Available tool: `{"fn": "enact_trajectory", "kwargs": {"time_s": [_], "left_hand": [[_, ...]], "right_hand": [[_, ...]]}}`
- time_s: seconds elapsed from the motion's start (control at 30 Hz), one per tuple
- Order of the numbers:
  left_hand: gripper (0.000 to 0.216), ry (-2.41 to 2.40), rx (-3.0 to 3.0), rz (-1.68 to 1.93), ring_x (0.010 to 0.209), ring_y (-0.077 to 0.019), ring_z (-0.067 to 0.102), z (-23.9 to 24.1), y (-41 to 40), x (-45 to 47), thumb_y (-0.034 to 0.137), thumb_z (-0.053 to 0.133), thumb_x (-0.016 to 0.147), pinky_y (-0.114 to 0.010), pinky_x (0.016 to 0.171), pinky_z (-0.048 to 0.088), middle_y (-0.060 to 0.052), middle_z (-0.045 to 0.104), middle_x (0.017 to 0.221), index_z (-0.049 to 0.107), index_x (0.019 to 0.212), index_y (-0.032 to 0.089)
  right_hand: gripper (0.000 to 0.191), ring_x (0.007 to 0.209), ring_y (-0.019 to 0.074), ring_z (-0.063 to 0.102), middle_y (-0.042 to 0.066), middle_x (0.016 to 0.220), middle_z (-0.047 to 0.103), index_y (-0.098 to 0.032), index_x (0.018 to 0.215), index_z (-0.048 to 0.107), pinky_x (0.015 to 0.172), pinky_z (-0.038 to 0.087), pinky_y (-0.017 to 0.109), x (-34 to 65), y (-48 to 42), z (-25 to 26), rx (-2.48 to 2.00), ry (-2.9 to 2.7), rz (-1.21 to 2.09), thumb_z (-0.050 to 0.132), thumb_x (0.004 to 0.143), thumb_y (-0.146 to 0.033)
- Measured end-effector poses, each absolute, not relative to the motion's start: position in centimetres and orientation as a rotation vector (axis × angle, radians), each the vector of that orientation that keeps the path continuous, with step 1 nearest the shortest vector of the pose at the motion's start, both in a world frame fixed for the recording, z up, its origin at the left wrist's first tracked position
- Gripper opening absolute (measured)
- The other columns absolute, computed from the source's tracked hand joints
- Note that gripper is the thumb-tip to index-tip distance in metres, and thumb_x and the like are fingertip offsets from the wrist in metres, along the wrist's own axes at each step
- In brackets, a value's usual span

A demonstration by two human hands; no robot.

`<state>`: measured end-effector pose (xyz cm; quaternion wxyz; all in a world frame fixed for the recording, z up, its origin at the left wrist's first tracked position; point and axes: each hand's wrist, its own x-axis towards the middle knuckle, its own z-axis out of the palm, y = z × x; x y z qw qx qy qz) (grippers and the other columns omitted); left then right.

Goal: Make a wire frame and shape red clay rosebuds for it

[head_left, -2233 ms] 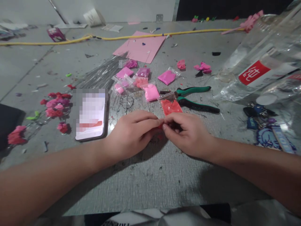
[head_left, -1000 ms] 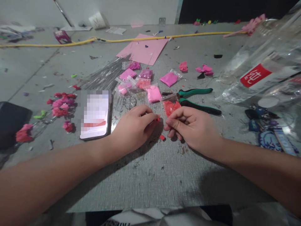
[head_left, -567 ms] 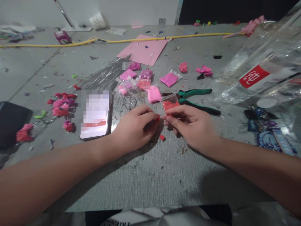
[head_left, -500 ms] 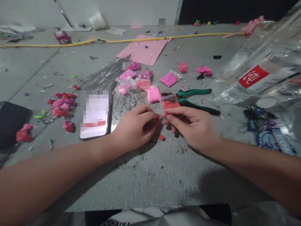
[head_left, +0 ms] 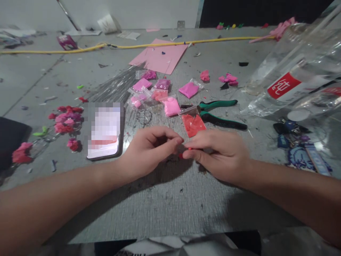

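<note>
My right hand (head_left: 222, 153) pinches a small bit of red clay (head_left: 189, 148) between thumb and forefinger. Close beside it, my left hand (head_left: 153, 147) has its thumb and forefinger pressed together; anything between them is too small to make out. A second red clay piece (head_left: 180, 155) lies on the table just under the fingertips. Behind the right hand is a clear bag of red clay (head_left: 194, 124), partly covered by its fingers. Pliers with green and black handles (head_left: 222, 121) rest beyond that bag. A small round wire frame (head_left: 144, 116) lies behind the left hand.
Bags of pink clay (head_left: 172, 106) and a bundle of thin wires (head_left: 114, 83) lie further back. A phone (head_left: 105, 133) and red-pink clay flowers (head_left: 66, 119) are on the left. Plastic bottles (head_left: 283, 87) and keychains (head_left: 301, 149) stand or lie right. A yellow cord (head_left: 160, 45) crosses behind.
Both hands have come slightly nearer to me, uncovering more of the red clay bag. Red clay showed at my left fingertips before; now it shows at my right fingertips.
</note>
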<state>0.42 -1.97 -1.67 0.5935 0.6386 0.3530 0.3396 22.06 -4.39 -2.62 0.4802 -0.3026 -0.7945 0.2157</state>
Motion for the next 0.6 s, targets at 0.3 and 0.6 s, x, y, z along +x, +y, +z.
{"fn": "enact_trajectory", "kwargs": {"time_s": [0.3, 0.6], "left_hand": [[0.014, 0.779, 1.165, 0.694, 0.051, -0.0042, 0.044, -1.4, -3.0, 0.9, 0.018, 0.069, 0.091, -0.016, 0.046, 0.034, 0.005, 0.057, 0.06, 0.069, 0.077, 0.016], [0.01, 0.813, 1.15, 0.699, 0.048, -0.0054, 0.043, -1.4, -3.2, 0.9, 0.016, 0.072, 0.082, -0.018, 0.044, 0.032, 0.005, 0.053, 0.056, 0.068, 0.073, 0.016]], "right_hand": [[0.023, 0.085, 0.0139, 0.059, 0.007, 0.094, 0.064, -0.008, 0.121, 0.075, 0.072, 0.055, 0.028, 22.0, -4.4, -2.9, -0.643, -2.096, 0.325, 0.065, 0.101, -0.015], [0.035, 0.089, 0.0145, 0.062, 0.007, 0.104, 0.064, -0.022, 0.128, 0.075, 0.07, 0.056, 0.028, 22.0, -4.3, -2.5, -0.612, -2.066, 0.436, 0.065, 0.096, -0.009]]}}
